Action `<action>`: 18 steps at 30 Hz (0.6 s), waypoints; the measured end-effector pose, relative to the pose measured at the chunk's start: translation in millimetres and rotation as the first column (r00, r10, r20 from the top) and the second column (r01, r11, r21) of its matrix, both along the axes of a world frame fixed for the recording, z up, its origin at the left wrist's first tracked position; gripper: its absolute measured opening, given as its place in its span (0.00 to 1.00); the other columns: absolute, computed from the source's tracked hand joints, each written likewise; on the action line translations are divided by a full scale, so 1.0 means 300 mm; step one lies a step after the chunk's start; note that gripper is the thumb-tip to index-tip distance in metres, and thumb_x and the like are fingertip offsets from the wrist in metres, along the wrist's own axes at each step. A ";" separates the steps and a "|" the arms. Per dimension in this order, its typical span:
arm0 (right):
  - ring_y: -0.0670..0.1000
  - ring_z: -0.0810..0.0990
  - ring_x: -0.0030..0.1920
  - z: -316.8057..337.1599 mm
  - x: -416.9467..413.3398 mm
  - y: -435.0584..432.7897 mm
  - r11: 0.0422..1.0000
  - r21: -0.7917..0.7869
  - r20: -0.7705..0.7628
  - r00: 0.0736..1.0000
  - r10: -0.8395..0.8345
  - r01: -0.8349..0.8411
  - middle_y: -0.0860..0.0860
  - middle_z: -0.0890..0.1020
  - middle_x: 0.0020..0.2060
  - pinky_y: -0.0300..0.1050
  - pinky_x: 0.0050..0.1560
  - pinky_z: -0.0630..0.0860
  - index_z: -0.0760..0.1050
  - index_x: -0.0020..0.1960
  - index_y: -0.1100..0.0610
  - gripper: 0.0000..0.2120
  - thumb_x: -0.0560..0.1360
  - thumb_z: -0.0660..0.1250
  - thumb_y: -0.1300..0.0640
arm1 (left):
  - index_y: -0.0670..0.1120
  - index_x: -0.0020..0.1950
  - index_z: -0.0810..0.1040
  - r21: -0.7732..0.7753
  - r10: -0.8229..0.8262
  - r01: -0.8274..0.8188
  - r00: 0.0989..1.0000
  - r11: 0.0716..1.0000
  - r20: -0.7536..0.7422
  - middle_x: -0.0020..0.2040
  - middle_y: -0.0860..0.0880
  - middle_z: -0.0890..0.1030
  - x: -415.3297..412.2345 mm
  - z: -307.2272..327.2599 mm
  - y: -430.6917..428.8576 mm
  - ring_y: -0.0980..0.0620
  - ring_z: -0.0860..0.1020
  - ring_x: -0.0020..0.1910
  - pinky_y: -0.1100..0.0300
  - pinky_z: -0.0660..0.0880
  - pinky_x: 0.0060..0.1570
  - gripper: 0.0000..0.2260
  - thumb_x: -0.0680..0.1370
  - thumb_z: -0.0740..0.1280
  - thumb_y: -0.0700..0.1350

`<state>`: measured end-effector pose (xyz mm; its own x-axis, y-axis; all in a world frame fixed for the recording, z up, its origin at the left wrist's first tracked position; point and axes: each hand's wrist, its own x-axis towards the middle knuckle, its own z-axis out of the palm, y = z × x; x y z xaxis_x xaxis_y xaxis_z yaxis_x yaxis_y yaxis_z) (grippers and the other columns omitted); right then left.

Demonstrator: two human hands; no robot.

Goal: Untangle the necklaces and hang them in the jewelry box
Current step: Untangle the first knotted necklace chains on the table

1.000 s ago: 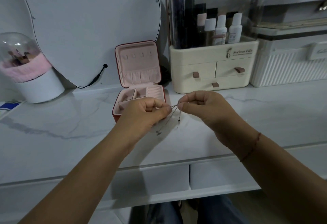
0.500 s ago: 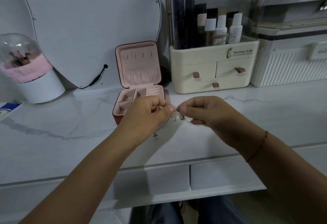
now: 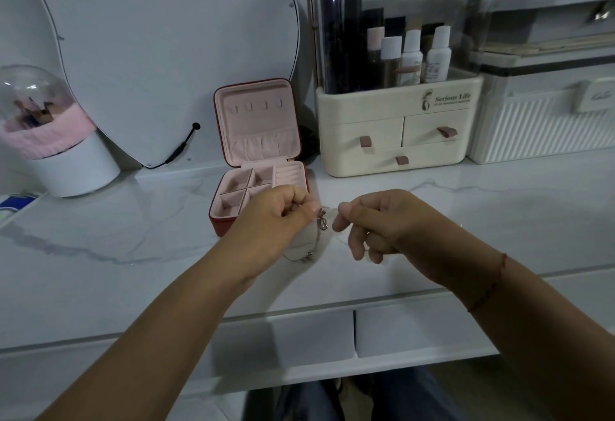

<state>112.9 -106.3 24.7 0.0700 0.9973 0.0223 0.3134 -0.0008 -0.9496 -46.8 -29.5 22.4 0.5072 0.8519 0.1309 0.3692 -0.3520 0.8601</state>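
Thin silver necklaces (image 3: 320, 225) hang in a small tangle between my two hands, above the marble counter. My left hand (image 3: 278, 217) pinches the chains near a clasp, fingers curled. My right hand (image 3: 372, 221) pinches a fine strand a little to the right, at the same height. A loop with a pendant (image 3: 307, 256) droops down to the counter below my left hand. The red jewelry box (image 3: 229, 224) stands open just behind my left hand, its pink lid upright with a row of small hooks (image 3: 258, 106) bare.
A round mirror (image 3: 159, 54) leans at the back left beside a domed brush holder (image 3: 50, 141). A cream cosmetics organizer (image 3: 399, 141) with bottles and a white ribbed case (image 3: 539, 127) stand at the back right. The counter edge (image 3: 299, 307) runs below my wrists.
My hands dropped lower and came closer together, then parted slightly. The chain that stretched taut between them now hangs slack in a bunch below my left thumb.
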 end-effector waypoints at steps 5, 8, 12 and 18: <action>0.41 0.68 0.20 0.009 -0.013 -0.005 0.999 -0.047 0.149 0.989 0.018 -0.012 0.41 0.76 0.20 0.39 0.40 0.80 0.81 0.46 0.60 0.20 0.81 0.55 0.51 | 0.48 0.46 0.80 0.032 0.008 -0.007 0.999 0.999 -0.034 0.45 0.44 0.83 0.000 0.005 -0.001 0.60 0.73 0.34 0.66 0.68 0.35 0.07 0.79 0.64 0.47; 0.35 0.73 0.22 0.001 -0.021 0.005 0.999 -0.019 0.173 0.984 -0.041 0.045 0.44 0.83 0.39 0.33 0.29 0.74 0.78 0.48 0.54 0.13 0.82 0.55 0.54 | 0.46 0.46 0.80 0.022 -0.011 0.011 1.000 1.000 -0.011 0.39 0.44 0.79 0.002 0.008 -0.005 0.63 0.67 0.27 0.71 0.65 0.29 0.07 0.79 0.63 0.46; 0.41 0.72 0.20 -0.014 -0.016 0.017 0.993 -0.007 0.110 0.987 -0.114 0.115 0.48 0.86 0.41 0.40 0.30 0.75 0.74 0.61 0.54 0.12 0.82 0.56 0.58 | 0.47 0.47 0.80 -0.070 -0.021 0.024 0.999 0.997 0.040 0.35 0.50 0.76 0.010 0.013 -0.020 0.59 0.68 0.30 0.65 0.66 0.32 0.09 0.80 0.61 0.46; 0.44 0.73 0.28 -0.003 -0.026 0.013 0.983 0.051 0.051 0.983 -0.178 0.175 0.52 0.85 0.49 0.34 0.26 0.71 0.66 0.71 0.48 0.29 0.73 0.70 0.61 | 0.46 0.50 0.76 -0.132 -0.022 0.025 0.999 0.991 0.029 0.25 0.55 0.73 0.013 0.010 -0.019 0.58 0.65 0.24 0.64 0.63 0.27 0.08 0.82 0.57 0.44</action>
<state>105.2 -102.4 23.6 0.2424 0.9671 0.0769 0.3640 -0.0172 -0.9313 -42.9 -35.1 25.6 0.5249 0.8505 0.0317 0.3382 -0.2426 0.9093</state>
